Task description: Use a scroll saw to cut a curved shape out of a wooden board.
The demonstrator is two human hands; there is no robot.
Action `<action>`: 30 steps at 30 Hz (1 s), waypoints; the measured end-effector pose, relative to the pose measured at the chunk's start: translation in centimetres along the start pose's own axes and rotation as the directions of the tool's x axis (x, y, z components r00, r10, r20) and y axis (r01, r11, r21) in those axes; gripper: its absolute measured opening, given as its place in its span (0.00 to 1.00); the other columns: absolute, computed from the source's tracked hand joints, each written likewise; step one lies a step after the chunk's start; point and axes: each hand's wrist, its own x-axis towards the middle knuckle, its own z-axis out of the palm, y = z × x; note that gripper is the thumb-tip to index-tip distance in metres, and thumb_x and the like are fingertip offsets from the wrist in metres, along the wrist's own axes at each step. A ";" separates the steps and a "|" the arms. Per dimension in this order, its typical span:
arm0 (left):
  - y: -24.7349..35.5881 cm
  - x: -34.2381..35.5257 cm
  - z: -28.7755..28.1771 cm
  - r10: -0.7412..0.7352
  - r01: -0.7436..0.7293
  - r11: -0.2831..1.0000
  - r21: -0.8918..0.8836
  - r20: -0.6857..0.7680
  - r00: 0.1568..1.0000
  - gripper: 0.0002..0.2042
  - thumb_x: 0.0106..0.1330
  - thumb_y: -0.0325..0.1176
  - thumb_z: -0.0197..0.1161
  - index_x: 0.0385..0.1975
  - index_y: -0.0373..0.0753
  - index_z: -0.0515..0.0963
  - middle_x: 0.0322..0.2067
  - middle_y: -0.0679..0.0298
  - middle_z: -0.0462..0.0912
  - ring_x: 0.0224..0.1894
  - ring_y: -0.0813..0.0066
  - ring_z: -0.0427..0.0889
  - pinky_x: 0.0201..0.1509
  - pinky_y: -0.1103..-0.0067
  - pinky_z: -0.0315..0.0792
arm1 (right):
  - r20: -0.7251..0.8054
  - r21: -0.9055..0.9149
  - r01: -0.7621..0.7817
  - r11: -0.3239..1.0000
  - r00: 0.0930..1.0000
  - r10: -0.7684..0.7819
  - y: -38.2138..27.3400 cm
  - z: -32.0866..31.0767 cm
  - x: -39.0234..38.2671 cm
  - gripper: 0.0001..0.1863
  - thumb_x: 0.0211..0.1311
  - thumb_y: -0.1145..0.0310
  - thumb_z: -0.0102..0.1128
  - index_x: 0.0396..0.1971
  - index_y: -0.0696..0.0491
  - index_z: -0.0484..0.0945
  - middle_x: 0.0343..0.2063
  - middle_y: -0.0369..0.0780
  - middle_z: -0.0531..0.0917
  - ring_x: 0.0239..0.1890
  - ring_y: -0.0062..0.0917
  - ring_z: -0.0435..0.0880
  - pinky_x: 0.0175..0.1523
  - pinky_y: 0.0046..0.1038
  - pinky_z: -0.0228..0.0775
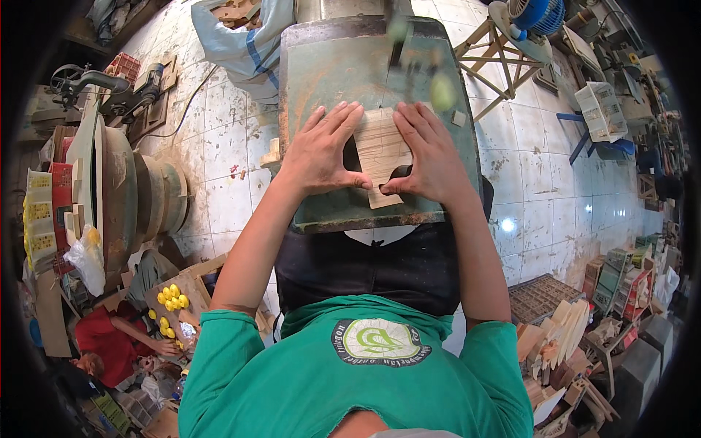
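Note:
A thin light-brown wooden board with grain and drawn lines lies flat on the green metal saw table. My left hand presses along its left side, thumb reaching in to the board's narrow lower part. On the other side, my right hand holds it with fingers along the far right edge and thumb near the bottom. A dark gap shows between the right thumb and the board. Just beyond the board, a thin upright blade and its dark guide stand over the table, partly blurred. A small wood offcut rests right of my right hand.
Behind the table stands a white sack of wood scraps. A blue fan is at the far right, a round-wheeled machine at left. A person in a red shirt works at lower left beside yellow round pieces. Stacked wood fills the lower right.

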 end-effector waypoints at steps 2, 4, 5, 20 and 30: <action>0.0 0.0 0.1 0.000 0.000 1.000 0.007 -0.009 1.000 0.68 0.40 0.79 0.75 0.79 0.39 0.62 0.77 0.56 0.68 0.81 0.56 0.64 0.85 0.54 0.56 | -0.003 -0.001 0.015 1.000 1.000 -0.015 0.1 0.0 0.0 0.68 0.30 0.38 0.87 0.76 0.56 0.70 0.80 0.42 0.67 0.83 0.44 0.59 0.85 0.46 0.55; 0.1 -0.1 0.1 0.000 0.000 1.000 0.007 -0.012 1.000 0.68 0.40 0.79 0.75 0.79 0.39 0.62 0.77 0.56 0.69 0.81 0.56 0.64 0.85 0.54 0.56 | 0.000 -0.005 0.019 1.000 1.000 -0.019 0.2 0.0 0.1 0.68 0.30 0.38 0.87 0.76 0.56 0.70 0.80 0.41 0.67 0.83 0.44 0.59 0.85 0.46 0.55; 0.1 -0.1 0.1 0.000 0.000 1.000 0.013 -0.014 1.000 0.68 0.40 0.79 0.75 0.79 0.39 0.62 0.77 0.56 0.69 0.81 0.56 0.64 0.85 0.54 0.56 | 0.003 -0.012 0.023 1.000 1.000 -0.023 0.3 0.0 0.1 0.68 0.31 0.38 0.87 0.76 0.56 0.70 0.80 0.41 0.67 0.83 0.44 0.59 0.85 0.46 0.55; 0.2 0.1 0.1 -0.012 0.013 1.000 0.012 -0.007 1.000 0.67 0.40 0.78 0.76 0.79 0.38 0.62 0.77 0.56 0.68 0.81 0.57 0.64 0.85 0.54 0.56 | 0.012 -0.018 0.042 0.999 0.999 -0.042 0.7 0.0 0.2 0.68 0.32 0.37 0.86 0.77 0.54 0.69 0.80 0.42 0.66 0.84 0.45 0.58 0.85 0.47 0.54; 0.2 0.1 0.2 -0.021 0.022 1.000 0.006 -0.007 1.000 0.67 0.40 0.79 0.75 0.79 0.39 0.62 0.77 0.56 0.69 0.81 0.57 0.64 0.85 0.54 0.56 | -0.040 -0.031 0.066 0.997 0.997 -0.068 0.8 0.3 0.3 0.66 0.32 0.35 0.86 0.74 0.57 0.71 0.77 0.44 0.70 0.81 0.47 0.62 0.82 0.48 0.58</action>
